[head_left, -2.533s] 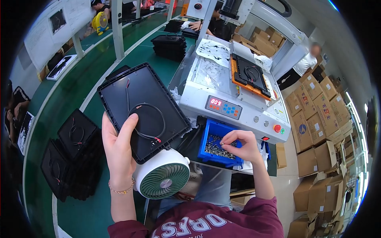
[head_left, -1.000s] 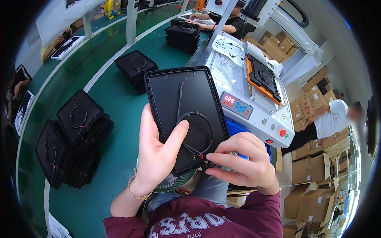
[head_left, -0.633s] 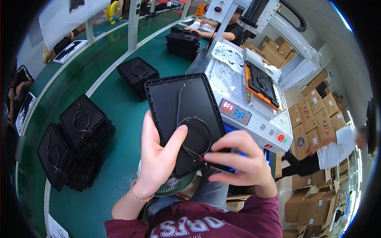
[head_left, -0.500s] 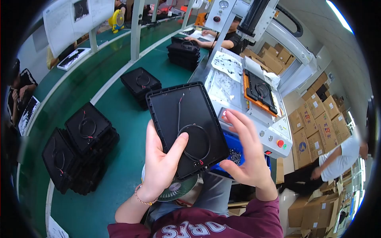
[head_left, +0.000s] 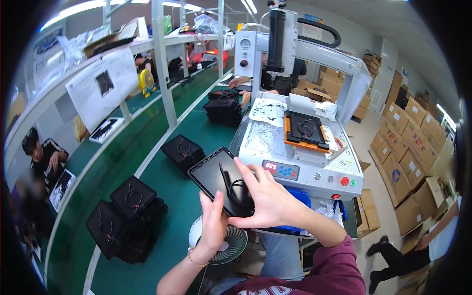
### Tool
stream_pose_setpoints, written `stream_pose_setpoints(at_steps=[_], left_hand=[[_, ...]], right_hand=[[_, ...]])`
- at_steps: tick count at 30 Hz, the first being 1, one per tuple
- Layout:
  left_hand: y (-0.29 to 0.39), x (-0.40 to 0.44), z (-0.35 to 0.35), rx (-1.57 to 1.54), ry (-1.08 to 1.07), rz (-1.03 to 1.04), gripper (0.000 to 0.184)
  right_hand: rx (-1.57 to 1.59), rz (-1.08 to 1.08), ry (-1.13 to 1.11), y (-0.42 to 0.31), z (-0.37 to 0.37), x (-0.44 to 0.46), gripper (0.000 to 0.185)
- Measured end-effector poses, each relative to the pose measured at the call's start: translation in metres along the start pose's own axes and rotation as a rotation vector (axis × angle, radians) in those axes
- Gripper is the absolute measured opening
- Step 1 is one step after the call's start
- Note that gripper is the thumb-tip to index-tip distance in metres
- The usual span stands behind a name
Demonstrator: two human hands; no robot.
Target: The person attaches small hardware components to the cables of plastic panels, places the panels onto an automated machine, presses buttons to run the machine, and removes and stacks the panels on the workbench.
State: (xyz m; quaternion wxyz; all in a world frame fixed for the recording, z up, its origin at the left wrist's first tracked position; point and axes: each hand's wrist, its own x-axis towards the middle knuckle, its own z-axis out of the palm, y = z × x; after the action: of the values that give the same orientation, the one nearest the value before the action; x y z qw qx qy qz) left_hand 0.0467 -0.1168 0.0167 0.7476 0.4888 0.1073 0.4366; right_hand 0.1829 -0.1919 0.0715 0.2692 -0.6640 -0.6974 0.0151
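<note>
Left grip [head_left: 212, 226]: clamped on black panel [head_left: 209, 176], near edge. Right grip [head_left: 273, 199]: closed across panel's right end. Black panel: tilted, held up in both our hands, between panel stacks [head_left: 132, 199] on table [head_left: 164, 196] and white machine [head_left: 314, 176]. Cable [head_left: 227, 181]: looped on panel's face. We judge: press rim, spare cable, steady tilt. Fan [head_left: 195, 231]: partly behind left wrist.
</note>
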Motion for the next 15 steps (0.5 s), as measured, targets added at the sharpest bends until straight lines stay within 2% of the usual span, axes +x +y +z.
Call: stream_pose_setpoints(at_steps=[2, 3, 4, 9, 10, 12, 14, 15], left_hand=[[0.012, 0.004, -0.002, 0.141, -0.111, -0.145, 0.048], [0.013, 0.016, -0.002, 0.260, -0.191, -0.136, 0.053], [0.014, 0.030, -0.001, 0.392, -0.219, -0.131, 0.051], [-0.014, 0.135, 0.042, 0.754, -0.444, 0.076, 0.042], [-0.033, 0.159, 0.057, 0.751, -0.433, 0.227, 0.042], [-0.059, 0.201, 0.091, 0.953, -0.426, 0.339, 0.044], [-0.084, 0.237, 0.119, 1.170, -0.391, 0.343, 0.058], [-0.099, 0.252, 0.126, 1.276, -0.353, 0.279, 0.063]], right_hand=[[-0.006, 0.045, 0.032, 0.015, -0.018, -0.012, 0.117], [-0.008, 0.078, 0.053, 0.024, -0.032, -0.020, 0.116], [-0.011, 0.113, 0.073, 0.032, -0.048, -0.031, 0.116], [-0.207, 0.353, 0.242, 0.075, -0.121, -0.093, 0.110], [-0.275, 0.396, 0.282, 0.083, -0.131, -0.106, 0.109], [-0.281, 0.512, 0.348, 0.097, -0.146, -0.130, 0.108], [-0.244, 0.597, 0.388, 0.108, -0.156, -0.152, 0.109], [-0.253, 0.643, 0.390, 0.112, -0.160, -0.163, 0.109]])
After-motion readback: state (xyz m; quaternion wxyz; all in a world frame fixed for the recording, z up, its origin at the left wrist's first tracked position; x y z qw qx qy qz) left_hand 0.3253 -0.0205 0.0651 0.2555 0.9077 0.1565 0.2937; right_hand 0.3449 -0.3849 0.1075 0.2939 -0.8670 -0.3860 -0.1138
